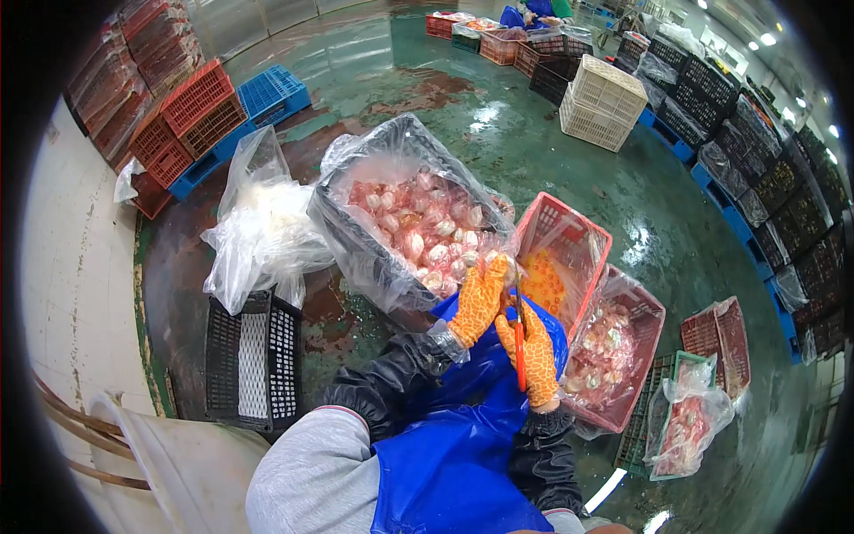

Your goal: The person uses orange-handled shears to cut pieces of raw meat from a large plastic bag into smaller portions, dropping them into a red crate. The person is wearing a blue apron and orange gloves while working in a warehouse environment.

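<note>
My left hand (480, 301), in an orange patterned glove, is over the near right corner of a dark crate (334, 233) lined with clear plastic. Its fingers are bent together; what they hold, if anything, is hidden. Inside the crate lies a heap of wet pink and white rounded pieces (418, 222). My right hand (534, 351), gloved alike, is closed round scissors (520, 356) with red-orange handles, the blades pointing away from me. Just beyond it stands a red crate (583, 230) lined with plastic, with round orange pieces (543, 280) in yellowish liquid.
Close on my right is another red crate (654, 329) of pinkish pieces, then a green crate (640, 427). To my left are a black crate (227, 356) and crumpled clear plastic (267, 227). Stacked crates (605, 102) and blue pallets (209, 165) line the sides; a person (538, 11) is far off.
</note>
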Demonstrator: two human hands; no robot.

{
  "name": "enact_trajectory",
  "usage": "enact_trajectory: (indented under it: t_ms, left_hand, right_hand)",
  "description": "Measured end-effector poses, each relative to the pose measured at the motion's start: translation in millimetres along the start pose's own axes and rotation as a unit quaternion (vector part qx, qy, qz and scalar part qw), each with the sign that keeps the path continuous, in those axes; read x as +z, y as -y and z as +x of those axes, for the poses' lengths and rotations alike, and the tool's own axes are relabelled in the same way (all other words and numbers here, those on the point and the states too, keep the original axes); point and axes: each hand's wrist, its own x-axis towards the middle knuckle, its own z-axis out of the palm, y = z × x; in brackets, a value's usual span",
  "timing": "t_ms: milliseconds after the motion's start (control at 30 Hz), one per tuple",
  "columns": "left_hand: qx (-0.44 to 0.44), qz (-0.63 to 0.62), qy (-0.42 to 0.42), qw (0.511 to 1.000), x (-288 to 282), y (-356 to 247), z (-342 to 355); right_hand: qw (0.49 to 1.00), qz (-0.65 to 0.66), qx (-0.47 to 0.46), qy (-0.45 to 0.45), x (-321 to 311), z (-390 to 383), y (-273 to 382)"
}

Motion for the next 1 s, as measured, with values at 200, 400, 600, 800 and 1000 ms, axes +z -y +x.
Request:
enact_trajectory:
  t_ms: [200, 400, 600, 800, 1000]
  left_hand:
    - [-0.051, -0.022, 0.041, 0.998, -3.5, 1.7, 2.3]
    - [0.121, 0.081, 0.048, 0.988, -30.5, 67.1, 37.8]
    - [-0.052, -0.141, 0.175, 0.973, -26.4, 40.9, 24.0]
    - [-0.123, 0.058, 0.209, 0.968, -34.2, 5.7, 26.2]
    - [-0.240, -0.032, 0.161, 0.957, -24.9, 4.4, 28.1]
  right_hand:
    - [1.000, 0.009, 0.011, 0.011, -2.1, -4.0, -4.4]
    - [0.995, 0.003, 0.094, 0.032, 1.4, -8.0, -16.8]
    - [0.996, 0.013, 0.074, 0.053, 0.2, 6.0, -34.1]
    - [0.925, 0.283, 0.207, 0.144, -15.9, -5.8, -7.0]
    - [0.791, 0.517, 0.237, 0.227, -16.7, 10.0, -44.5]
